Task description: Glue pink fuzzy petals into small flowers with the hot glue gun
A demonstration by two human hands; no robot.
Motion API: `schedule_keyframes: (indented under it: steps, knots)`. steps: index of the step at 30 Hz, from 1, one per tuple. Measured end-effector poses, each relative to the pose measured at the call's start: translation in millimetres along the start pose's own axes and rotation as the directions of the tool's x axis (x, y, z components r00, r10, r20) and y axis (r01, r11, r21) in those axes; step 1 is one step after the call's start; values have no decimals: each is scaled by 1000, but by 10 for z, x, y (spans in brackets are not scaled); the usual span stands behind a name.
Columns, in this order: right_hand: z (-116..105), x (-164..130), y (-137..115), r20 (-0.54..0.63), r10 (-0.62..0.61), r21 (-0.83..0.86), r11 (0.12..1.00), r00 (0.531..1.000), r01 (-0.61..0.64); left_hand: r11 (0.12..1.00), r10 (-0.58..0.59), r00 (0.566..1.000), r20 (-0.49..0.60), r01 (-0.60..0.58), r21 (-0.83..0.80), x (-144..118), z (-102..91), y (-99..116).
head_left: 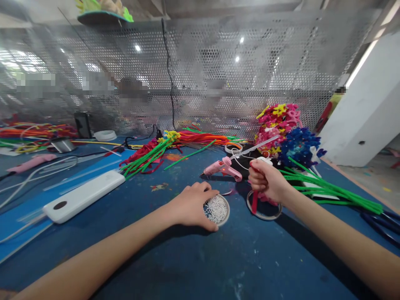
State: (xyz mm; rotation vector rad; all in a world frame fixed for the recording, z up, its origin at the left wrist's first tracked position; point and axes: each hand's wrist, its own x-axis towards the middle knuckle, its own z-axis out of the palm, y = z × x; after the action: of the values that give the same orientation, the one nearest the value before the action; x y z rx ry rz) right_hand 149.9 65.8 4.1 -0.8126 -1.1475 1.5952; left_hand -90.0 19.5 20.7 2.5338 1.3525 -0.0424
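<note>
My left hand (193, 206) is curled round the rim of a small round dish of white beads (216, 209) that sits on the table. My right hand (265, 179) is closed in the air on a narrow red strip (254, 203); whether it is ribbon or a tool I cannot tell. Beneath that hand lies a round ring-like dish (265, 216) with pink pieces in it. Just behind, a pink glue gun (218, 166) rests with a long clear glue stick out of its back.
Pink and blue fuzzy flowers (300, 146) with green stems (337, 189) lie at right, near dark-handled scissors (384, 225). A white power strip (84, 196) is at left. Bundled red pipe cleaners (200, 137) line the back, before a perforated metal screen (200, 75).
</note>
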Motion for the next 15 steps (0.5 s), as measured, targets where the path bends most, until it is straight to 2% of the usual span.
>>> schedule_keyframes:
  steps: [4,8,12,15]
  knots:
    - [-80,12,-100,-49,-70,-115,991,996,64,1000,2,1000,-6,-2,-5,-5,6,-7]
    - [-265,30,-313,-107,-170,-219,965,980,143,1000,-3,1000,-7,3,-7,-6,14,-14]
    - [-601,22,-570,-164,-281,-362,909,946,207,1000,-4,1000,-3,4,-2,-4,12,-14]
    - [-918,-22,-733,-185,-384,-497,831,905,251,1000,-8,1000,2,8,-1,-6,-2,3]
